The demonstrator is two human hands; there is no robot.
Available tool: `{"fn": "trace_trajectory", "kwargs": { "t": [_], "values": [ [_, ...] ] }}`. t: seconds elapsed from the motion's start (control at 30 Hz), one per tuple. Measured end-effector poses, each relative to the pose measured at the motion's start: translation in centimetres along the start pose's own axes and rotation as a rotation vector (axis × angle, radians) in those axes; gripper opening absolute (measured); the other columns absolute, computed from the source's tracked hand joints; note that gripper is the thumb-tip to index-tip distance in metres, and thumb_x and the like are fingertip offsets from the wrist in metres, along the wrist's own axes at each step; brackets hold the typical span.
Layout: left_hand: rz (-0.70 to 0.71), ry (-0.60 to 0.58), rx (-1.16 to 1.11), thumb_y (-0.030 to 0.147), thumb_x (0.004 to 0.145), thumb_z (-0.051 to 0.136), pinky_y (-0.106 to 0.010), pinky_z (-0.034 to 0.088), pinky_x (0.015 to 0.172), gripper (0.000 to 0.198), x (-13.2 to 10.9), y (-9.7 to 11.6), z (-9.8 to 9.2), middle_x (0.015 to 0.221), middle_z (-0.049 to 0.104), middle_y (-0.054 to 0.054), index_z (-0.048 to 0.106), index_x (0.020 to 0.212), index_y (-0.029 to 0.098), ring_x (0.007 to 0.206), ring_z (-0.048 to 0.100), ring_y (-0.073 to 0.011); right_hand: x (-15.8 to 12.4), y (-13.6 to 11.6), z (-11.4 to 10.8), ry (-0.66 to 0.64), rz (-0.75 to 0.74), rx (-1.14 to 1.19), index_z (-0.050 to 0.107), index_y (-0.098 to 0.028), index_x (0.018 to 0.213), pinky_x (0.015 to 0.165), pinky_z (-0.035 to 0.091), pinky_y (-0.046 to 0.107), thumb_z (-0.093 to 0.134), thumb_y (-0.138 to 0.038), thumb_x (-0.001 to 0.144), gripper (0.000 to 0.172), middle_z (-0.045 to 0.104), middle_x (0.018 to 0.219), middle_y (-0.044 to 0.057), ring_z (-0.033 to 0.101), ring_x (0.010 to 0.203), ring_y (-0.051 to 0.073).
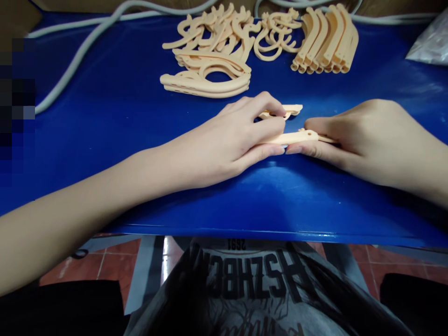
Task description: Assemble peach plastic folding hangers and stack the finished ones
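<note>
My left hand [245, 130] is closed, thumb and fingers pinching a beige plastic hanger arm [296, 137] just above the blue table. At the arm's right end, which has a small round hole, my right hand [364, 140] is closed too. Its thumb and finger grip a thin beige piece that sticks out of that end; most of this piece is hidden in the hand. Both thumb tips nearly meet below the arm. Behind my left fingers shows another beige plastic piece [293, 110], partly covered by them.
Toward the back of the blue table [105, 154] lie stacked curved hanger pieces [206, 86], a heap of hooked pieces [217, 30], loose hooks [276, 35] and a row of hollow arms [325, 39]. A white cable [84, 51] runs along the left and back. A clear plastic bag [430, 42] sits at right.
</note>
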State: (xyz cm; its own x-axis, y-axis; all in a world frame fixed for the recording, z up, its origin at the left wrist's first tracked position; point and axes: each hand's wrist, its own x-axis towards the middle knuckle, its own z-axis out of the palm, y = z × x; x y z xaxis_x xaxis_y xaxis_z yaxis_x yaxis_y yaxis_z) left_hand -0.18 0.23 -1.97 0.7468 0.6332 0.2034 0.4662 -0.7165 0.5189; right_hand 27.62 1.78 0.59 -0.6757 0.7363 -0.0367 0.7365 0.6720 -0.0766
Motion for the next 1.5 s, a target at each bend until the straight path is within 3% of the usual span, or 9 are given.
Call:
{"fn": "trace_trajectory", "kwargs": {
  "t": [0.23,0.73,1.03,1.5],
  "values": [
    [-0.004,-0.008,-0.011,0.049,0.12,0.049,-0.063,0.043,0.14,0.038,0.0,-0.1,-0.2,0.158,0.067,-0.01,0.078,0.117,0.025,0.152,0.062,-0.0382,0.0,-0.7,-0.2,0.041,0.026,-0.119,0.04,-0.025,0.07,0.056,0.019,0.034,-0.011,-0.105,0.092,0.097,0.039,0.057,0.0,0.031,0.048,0.015],
    [-0.003,-0.034,-0.004,0.049,0.12,0.049,-0.063,0.044,0.139,0.036,-0.1,-0.2,-0.2,0.161,0.064,-0.012,0.075,0.12,0.024,0.151,0.061,-0.0384,0.4,0.5,0.3,0.044,-0.064,0.053,0.042,-0.026,0.071,0.06,0.023,0.038,0.011,-0.107,0.098,0.09,0.048,0.058,0.0,0.035,0.055,0.017],
    [0.006,-0.037,-0.005,0.048,0.119,0.049,-0.064,0.044,0.139,0.034,0.0,-0.3,-0.1,0.162,0.064,-0.01,0.075,0.12,0.026,0.153,0.06,-0.0387,0.5,0.2,-0.2,0.02,-0.047,0.119,0.044,-0.026,0.068,0.058,0.025,0.038,0.011,-0.11,0.094,0.094,0.049,0.055,-0.001,0.038,0.051,0.015],
    [-0.002,-0.011,-0.027,0.052,0.12,0.05,-0.064,0.045,0.138,0.036,0.0,-0.3,0.0,0.158,0.066,-0.01,0.074,0.117,0.025,0.153,0.061,-0.0382,0.7,-0.2,-0.1,0.069,0.039,0.074,0.035,-0.026,0.062,0.058,0.023,0.039,0.008,-0.115,0.087,0.096,0.04,0.05,0.001,0.032,0.053,0.017]
  ]
}}
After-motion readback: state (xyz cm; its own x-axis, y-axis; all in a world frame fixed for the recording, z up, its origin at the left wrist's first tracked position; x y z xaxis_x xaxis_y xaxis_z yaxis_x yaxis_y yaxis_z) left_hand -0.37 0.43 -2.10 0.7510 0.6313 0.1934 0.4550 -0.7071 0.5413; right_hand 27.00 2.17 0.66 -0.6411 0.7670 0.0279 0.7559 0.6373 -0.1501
